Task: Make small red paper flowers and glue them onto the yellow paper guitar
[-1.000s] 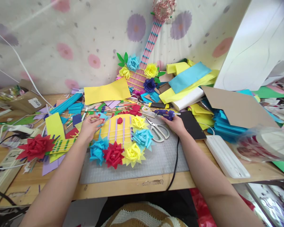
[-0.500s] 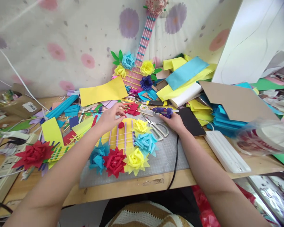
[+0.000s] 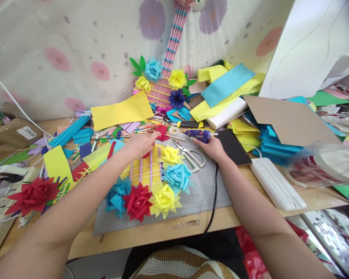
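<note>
My right hand (image 3: 211,146) is closed around a purple hot glue gun (image 3: 198,135), its clear glue stick poking out to the right. My left hand (image 3: 142,145) has its fingers drawn together at the near left edge of a red paper piece (image 3: 163,133); the thumb side is partly hidden. Below that hand lies a yellow paper guitar body (image 3: 147,166) with purple strips and white strings. Yellow, blue and red paper flowers (image 3: 138,201) line its edge. Scissors (image 3: 195,158) lie open between the guitar body and my right forearm.
A grey cutting mat (image 3: 203,193) lies under the work, with the gun's black cord (image 3: 215,197) crossing it. A pink paper guitar (image 3: 171,50) leans at the back. Coloured paper, cardboard (image 3: 285,120) and a white power strip (image 3: 277,184) lie right; a red flower (image 3: 33,195) lies left.
My left hand has moved forward from above the yellow guitar body to the red paper piece, its fingers drawing together. My right hand still holds the glue gun. The view has shifted slightly.
</note>
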### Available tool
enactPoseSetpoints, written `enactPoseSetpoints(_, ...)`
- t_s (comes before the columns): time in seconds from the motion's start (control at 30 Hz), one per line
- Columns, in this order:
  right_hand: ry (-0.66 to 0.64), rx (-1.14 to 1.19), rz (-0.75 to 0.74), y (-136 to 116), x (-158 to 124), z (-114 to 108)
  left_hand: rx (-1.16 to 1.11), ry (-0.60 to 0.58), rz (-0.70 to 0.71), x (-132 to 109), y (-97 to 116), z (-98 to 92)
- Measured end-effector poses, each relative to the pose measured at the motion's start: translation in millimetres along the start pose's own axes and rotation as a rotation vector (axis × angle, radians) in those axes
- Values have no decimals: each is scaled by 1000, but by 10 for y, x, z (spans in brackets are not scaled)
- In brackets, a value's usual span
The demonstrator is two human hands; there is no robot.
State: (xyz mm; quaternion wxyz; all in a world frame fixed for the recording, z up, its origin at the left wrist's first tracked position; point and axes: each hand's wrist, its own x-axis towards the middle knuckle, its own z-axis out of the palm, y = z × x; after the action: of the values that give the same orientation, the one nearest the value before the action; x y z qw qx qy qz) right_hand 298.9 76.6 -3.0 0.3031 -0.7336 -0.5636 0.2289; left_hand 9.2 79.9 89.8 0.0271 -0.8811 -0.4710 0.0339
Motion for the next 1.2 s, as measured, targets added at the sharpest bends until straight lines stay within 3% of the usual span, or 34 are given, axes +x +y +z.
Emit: enactPoseSetpoints(1.2,17,-16,-66,18,0,-1,-130,5,-10,-6,11,94)
